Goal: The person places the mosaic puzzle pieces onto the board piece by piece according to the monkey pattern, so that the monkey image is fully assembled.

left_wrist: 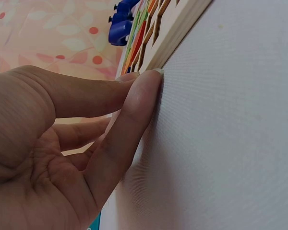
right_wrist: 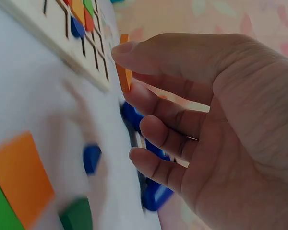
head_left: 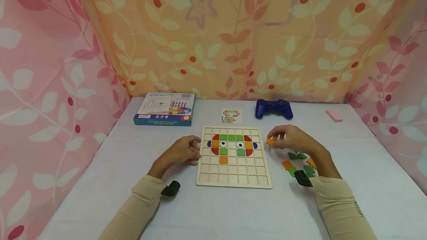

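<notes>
A wooden grid board (head_left: 247,177) lies flat, with red, green, orange, white and blue tiles forming a face-like pattern in its upper half. At the board's left edge rests my left hand (head_left: 183,150); in the left wrist view its thumb and finger, fairly straight, touch the side of the frame. To the right of the board, my right hand (head_left: 291,138) pinches an orange tile (right_wrist: 125,76) between thumb and fingertip, with the other fingers loosely bent. One orange square (head_left: 223,159) sits alone below the pattern, left of centre.
Loose green pieces (head_left: 301,156) and orange ones (head_left: 287,165) lie under my right forearm, with a small blue piece (right_wrist: 91,158) nearby. Behind the board are a pattern card (head_left: 231,120), a blue game controller (head_left: 273,109), a boxed set (head_left: 165,108) and a pink block (head_left: 334,115).
</notes>
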Demonstrator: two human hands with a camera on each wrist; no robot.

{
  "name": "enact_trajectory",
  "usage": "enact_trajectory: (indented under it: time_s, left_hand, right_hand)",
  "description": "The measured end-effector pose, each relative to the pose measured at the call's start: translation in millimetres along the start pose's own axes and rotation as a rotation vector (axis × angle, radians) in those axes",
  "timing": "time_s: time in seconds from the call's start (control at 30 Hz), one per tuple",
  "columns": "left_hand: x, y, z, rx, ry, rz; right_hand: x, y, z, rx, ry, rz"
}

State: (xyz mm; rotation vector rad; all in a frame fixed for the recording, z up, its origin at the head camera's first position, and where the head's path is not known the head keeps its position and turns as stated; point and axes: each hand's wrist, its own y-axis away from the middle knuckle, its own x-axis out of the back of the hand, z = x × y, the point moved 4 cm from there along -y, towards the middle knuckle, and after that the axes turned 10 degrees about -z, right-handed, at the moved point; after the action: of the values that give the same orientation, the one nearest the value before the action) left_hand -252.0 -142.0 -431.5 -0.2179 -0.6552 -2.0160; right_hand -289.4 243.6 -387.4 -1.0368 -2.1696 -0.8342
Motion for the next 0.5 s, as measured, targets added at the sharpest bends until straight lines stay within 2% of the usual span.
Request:
enact_trajectory:
  time_s: [0.5]
  left_hand:
    - [0.6,-1.1,-1.3,-0.004,0.024,-0.007]
  right_hand:
    - [-45,-27,-53,0.154,0.073,-0.02]
